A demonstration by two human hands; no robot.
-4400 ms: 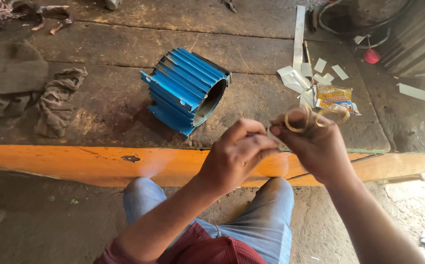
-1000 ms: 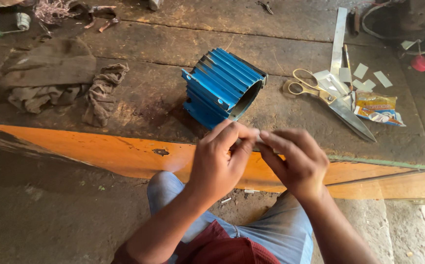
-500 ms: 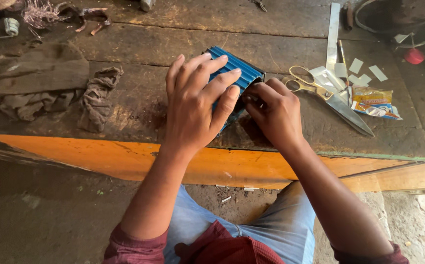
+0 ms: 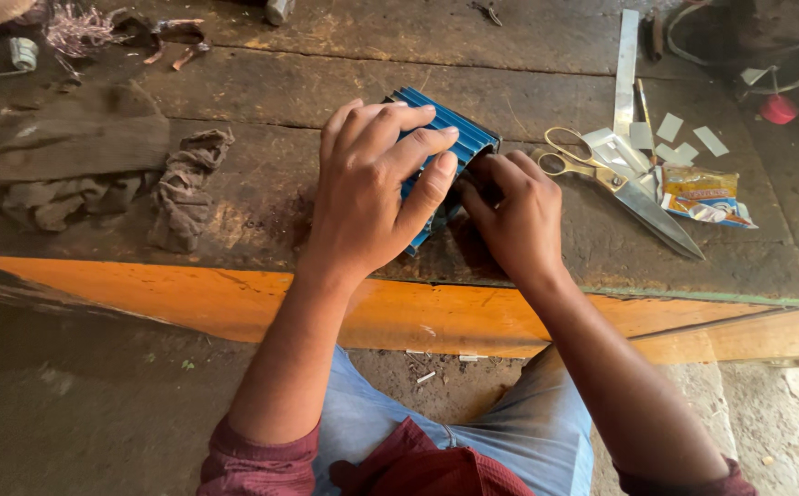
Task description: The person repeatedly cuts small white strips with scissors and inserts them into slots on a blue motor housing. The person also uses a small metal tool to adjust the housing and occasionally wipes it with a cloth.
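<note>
A worn wooden workbench (image 4: pixel 262 83) with an orange front edge fills the upper frame, and at its centre lies a blue ribbed motor housing (image 4: pixel 459 138). The left hand (image 4: pixel 372 188) grasps it from above, fingers spread over the ribs. The right hand (image 4: pixel 514 216) reaches curled fingers into its open end; scissors (image 4: pixel 602 174) lie just right.

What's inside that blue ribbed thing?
The right hand has its fingers at the open end of the blue ribbed casing, and the left hand lies on top. Both cover it, so its inside cannot be seen.
</note>
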